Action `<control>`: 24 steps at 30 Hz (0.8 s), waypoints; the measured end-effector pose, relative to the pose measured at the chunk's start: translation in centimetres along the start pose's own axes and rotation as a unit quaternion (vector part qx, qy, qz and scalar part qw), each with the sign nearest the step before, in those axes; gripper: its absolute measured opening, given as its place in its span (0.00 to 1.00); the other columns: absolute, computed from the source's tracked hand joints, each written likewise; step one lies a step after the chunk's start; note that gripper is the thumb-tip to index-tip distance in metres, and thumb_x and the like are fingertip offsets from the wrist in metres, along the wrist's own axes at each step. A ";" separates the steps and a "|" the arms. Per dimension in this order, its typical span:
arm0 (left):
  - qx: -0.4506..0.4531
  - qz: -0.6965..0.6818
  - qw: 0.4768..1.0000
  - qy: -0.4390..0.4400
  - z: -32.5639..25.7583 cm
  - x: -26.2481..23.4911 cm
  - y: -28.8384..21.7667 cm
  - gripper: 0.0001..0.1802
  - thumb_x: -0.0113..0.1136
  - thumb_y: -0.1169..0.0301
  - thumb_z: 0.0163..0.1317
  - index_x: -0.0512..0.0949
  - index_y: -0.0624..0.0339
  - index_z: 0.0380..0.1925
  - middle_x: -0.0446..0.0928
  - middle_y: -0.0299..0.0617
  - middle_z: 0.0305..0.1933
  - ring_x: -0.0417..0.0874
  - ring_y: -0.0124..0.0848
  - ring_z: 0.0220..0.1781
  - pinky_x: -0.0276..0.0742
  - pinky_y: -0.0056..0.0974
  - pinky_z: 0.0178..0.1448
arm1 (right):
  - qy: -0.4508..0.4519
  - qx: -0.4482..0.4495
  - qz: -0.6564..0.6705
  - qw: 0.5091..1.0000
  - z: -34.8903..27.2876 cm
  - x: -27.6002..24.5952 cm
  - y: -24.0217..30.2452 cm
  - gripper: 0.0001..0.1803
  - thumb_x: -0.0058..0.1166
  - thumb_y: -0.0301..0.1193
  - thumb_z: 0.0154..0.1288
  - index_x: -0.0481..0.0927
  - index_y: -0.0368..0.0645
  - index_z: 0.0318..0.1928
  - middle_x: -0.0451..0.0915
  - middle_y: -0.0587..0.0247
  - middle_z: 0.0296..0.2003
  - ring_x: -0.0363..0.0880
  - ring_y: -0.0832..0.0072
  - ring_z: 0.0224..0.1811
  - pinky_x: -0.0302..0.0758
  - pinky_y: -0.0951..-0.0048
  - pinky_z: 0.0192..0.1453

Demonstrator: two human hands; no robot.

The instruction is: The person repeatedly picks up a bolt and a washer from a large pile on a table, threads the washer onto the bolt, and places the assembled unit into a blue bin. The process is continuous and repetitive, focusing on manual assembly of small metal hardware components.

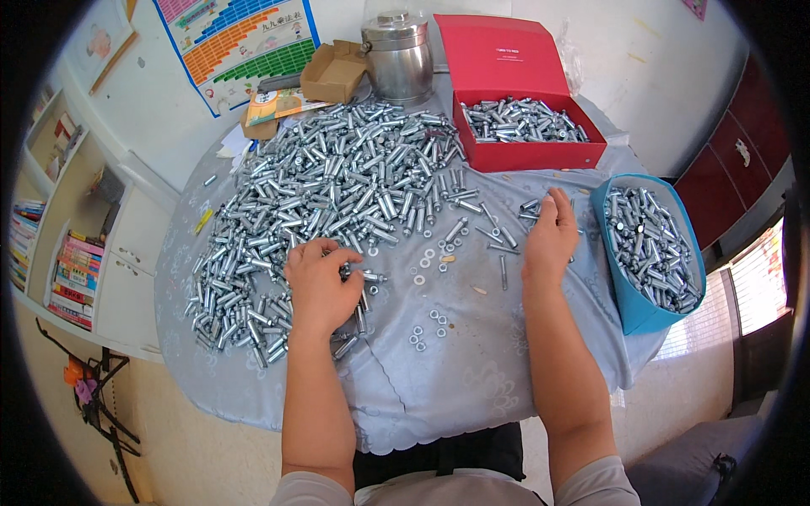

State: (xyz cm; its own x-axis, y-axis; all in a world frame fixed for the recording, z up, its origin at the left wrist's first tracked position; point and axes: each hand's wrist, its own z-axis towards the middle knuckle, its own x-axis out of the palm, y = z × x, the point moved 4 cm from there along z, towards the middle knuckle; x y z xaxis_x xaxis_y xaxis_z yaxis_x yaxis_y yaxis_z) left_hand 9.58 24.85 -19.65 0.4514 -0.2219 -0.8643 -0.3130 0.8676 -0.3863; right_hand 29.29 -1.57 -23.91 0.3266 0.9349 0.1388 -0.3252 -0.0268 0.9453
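A large heap of silver expansion bolts [337, 177] covers the left and far part of the table. My left hand [323, 282] is at the heap's near right edge, its fingers curled round metal bolts that show between thumb and fingertips. Farther right, my right hand [553, 232] stands on its edge beside a few scattered bolts [506, 236], fingers stretched out and close together; its palm is partly hidden. Between the hands lie loose washers [419, 280] and several hex nuts [418, 337].
A red box [536, 156] with its lid up holds bolts at the back right. The blue bin [650, 320] at the right edge is full of bolts. Behind the heap stand a steel container [396, 63] and a small cardboard box [333, 74]. A grey cloth [472, 379] covers the table.
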 end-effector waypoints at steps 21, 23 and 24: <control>-0.051 -0.499 0.861 0.079 -0.2 3.8 -3.8 0.08 0.63 0.75 0.61 0.82 0.66 0.38 0.82 0.39 0.33 0.79 0.23 0.31 0.75 0.27 0.38 | 0.506 0.193 -0.043 0.840 -8.8 5.0 4.2 0.20 0.52 0.43 0.71 0.78 0.38 0.29 0.73 0.71 0.20 0.67 0.84 0.21 0.64 0.79 0.24; -0.082 -0.525 0.842 0.099 -0.2 3.8 -3.7 0.08 0.63 0.74 0.61 0.82 0.67 0.38 0.82 0.39 0.32 0.79 0.22 0.30 0.76 0.27 0.37 | 0.504 0.209 -0.031 0.837 -8.7 4.9 4.1 0.19 0.53 0.42 0.71 0.77 0.39 0.30 0.72 0.71 0.20 0.67 0.85 0.21 0.63 0.80 0.24; -0.091 -0.538 0.832 0.101 -0.2 3.8 -3.7 0.08 0.63 0.73 0.62 0.82 0.67 0.38 0.82 0.39 0.31 0.79 0.23 0.29 0.76 0.28 0.35 | 0.503 0.217 -0.025 0.836 -8.7 4.9 4.0 0.18 0.53 0.41 0.70 0.77 0.39 0.31 0.72 0.72 0.20 0.67 0.86 0.21 0.63 0.80 0.24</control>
State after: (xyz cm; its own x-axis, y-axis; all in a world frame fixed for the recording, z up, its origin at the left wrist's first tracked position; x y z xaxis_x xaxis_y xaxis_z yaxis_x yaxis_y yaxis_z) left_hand 12.33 20.72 -21.58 0.4077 -0.9130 -0.0163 0.0511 0.0407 -0.9979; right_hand 21.88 5.96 -21.99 -0.6535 0.7568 -0.0162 0.0898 0.0988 0.9910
